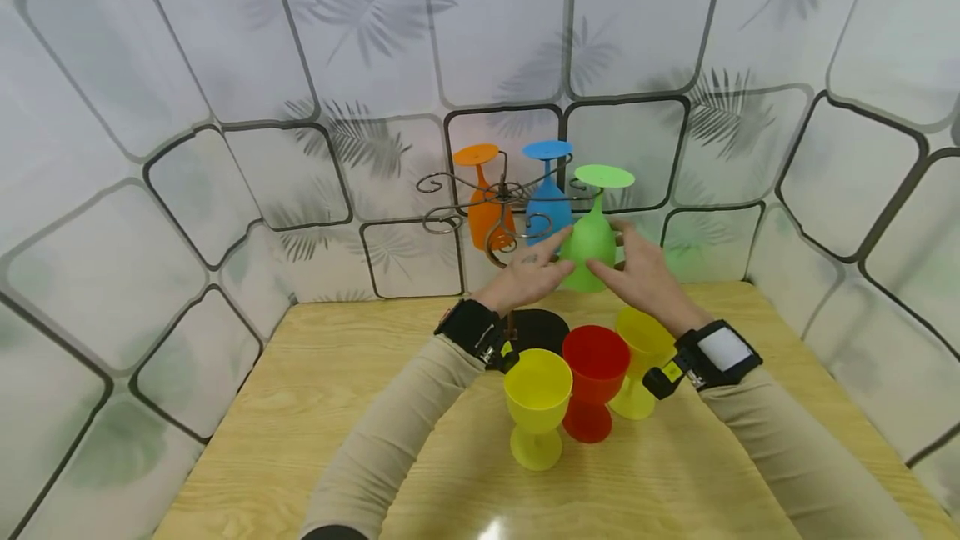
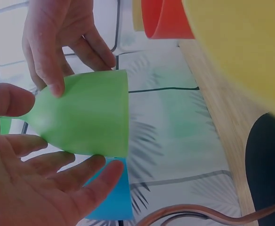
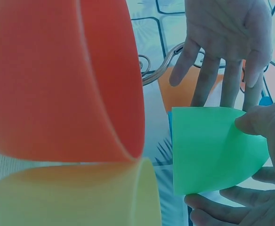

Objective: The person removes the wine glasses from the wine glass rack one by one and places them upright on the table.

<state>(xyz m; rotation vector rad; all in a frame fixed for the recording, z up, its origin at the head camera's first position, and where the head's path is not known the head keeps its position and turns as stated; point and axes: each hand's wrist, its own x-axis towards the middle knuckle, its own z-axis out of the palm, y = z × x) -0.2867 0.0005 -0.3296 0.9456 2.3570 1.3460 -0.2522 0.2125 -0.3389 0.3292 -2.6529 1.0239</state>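
A green goblet (image 1: 592, 244) hangs upside down at the right side of a metal wire rack (image 1: 504, 192), its foot up near a curled arm. My right hand (image 1: 651, 272) holds its bowl, thumb on the near side and fingers on the far side. My left hand (image 1: 531, 275) is at the bowl's other side; its fairly straight fingers (image 2: 88, 167) touch the bowl. Behind the green one, a blue goblet (image 1: 548, 205) and an orange goblet (image 1: 487, 211) hang upside down from the rack.
Below my wrists, a yellow goblet (image 1: 537, 407), a red goblet (image 1: 592, 382) and another yellow goblet (image 1: 639, 357) stand upright on the wooden table (image 1: 300, 407). The rack's black round base (image 1: 542, 325) sits behind them. Patterned walls (image 1: 375, 65) enclose the table's back and sides.
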